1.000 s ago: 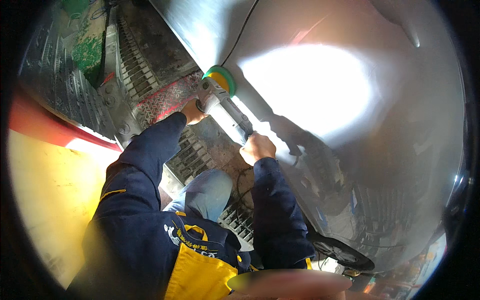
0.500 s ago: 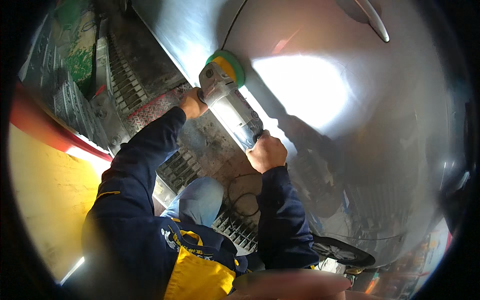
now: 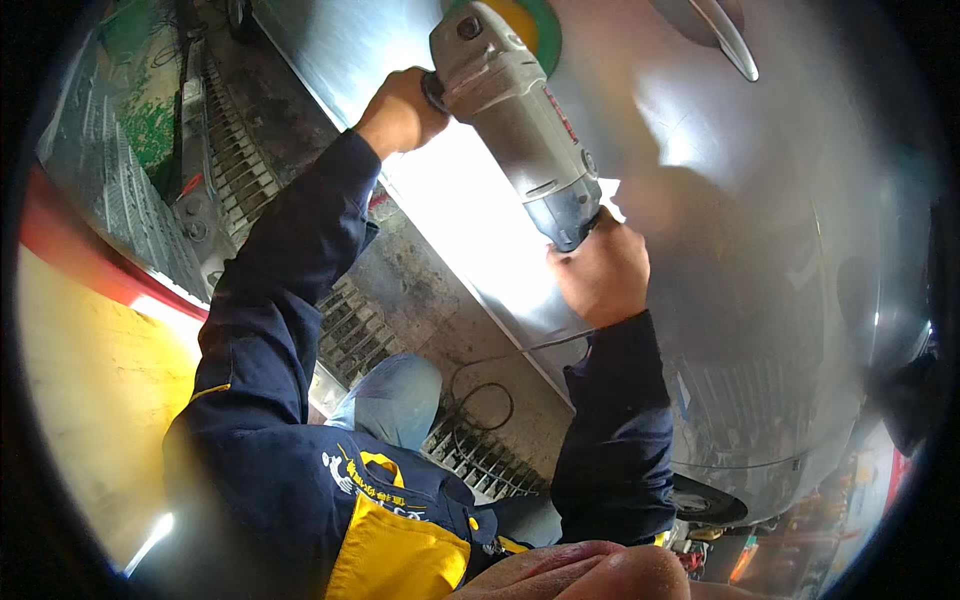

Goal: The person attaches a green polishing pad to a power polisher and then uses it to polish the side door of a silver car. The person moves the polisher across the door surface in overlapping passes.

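- Polisher [image 3: 520, 125]: grey body, black rear end; held in both hands at upper centre, head up and to the left, rear end down toward the right.
- Pad [image 3: 548, 35]: green rim, yellow inner part, partly hidden by the tool's head. Lies at the car's surface; contact line itself not visible.
- Left hand [image 3: 405, 110]: curled at the side of the tool's head, where a dark round collar shows; grip mostly covered by the fingers.
- Right hand [image 3: 605, 270]: wrapped around the black rear end, knuckles up.
- Car body [image 3: 780, 250]: silver-grey, filling the right side; bright glare beneath the tool. Door handle [image 3: 730, 40] near the top, wheel [image 3: 705, 500] low down.
- Cord [image 3: 485, 395]: dark, emerging by the right sleeve [image 3: 620, 420], looped over the floor.
- Metal grating [image 3: 350, 330]: slatted, beneath the left sleeve [image 3: 270, 300], near a denim-clad knee [image 3: 395, 400].
- Far left: yellow surface [image 3: 100, 380] with a red edge [image 3: 110, 260], bent by the lens.
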`<state>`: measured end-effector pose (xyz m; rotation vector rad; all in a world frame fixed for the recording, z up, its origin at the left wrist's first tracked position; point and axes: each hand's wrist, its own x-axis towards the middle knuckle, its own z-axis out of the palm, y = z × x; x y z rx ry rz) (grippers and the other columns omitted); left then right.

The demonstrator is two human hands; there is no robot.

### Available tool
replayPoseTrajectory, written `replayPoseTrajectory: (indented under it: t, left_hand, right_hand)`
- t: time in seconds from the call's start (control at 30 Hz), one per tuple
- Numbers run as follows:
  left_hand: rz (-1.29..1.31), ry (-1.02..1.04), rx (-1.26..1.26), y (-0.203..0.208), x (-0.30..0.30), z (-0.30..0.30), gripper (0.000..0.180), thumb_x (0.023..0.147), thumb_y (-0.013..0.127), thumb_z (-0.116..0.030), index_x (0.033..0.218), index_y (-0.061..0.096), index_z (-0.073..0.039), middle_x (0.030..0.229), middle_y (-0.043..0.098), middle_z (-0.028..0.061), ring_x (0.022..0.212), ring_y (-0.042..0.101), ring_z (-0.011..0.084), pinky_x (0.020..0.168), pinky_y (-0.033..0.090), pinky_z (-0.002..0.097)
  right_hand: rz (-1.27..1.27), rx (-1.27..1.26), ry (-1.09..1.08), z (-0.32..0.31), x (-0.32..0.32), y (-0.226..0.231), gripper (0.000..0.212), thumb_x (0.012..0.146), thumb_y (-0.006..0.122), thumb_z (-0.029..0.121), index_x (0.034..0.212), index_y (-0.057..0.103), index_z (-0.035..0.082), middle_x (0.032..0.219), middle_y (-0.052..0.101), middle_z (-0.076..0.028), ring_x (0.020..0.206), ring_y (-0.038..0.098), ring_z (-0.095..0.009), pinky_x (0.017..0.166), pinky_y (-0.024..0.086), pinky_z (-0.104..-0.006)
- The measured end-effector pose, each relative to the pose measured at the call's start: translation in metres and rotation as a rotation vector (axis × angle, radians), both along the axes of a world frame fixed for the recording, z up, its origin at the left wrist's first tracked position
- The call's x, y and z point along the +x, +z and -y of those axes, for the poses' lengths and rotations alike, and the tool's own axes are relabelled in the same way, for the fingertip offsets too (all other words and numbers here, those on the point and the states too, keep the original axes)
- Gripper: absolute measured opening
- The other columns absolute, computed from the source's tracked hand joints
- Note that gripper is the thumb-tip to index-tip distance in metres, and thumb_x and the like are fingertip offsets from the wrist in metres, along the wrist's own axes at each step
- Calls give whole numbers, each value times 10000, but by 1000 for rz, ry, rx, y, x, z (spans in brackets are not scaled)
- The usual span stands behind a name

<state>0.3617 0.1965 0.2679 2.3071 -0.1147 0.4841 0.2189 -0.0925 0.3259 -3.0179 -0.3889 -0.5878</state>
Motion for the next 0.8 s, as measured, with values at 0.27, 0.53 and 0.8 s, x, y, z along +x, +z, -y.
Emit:
replayPoseTrajectory:
  t: [0.27,0.53,0.8]
  left_hand:
    - [197,3,0,61,17,11,320,947,714,-306,999,779,4,1003,767,262,1046,740,433,888,607,476]
    - [80,-77,25,-29,6,20,348,928,705,-369,957,783,-32,981,784,222,990,756,414,924,610,474]
    - [102,-156,-98,-182,-11,47,378,961,675,-429,889,723,-61,874,757,213,906,736,423,809,585,519]
  right_hand:
    - [98,80,170,3,-5,61,345,804,824,235,980,690,-30,846,747,-234,806,753,-434,763,618,-494]
    - [1,90,-47,12,-5,-13,359,769,841,181,1058,719,5,930,762,-233,913,745,-454,819,602,-518]
    - [-166,-15,-175,24,-13,-101,405,769,800,235,1087,686,11,913,767,-229,898,752,-451,820,612,-547]
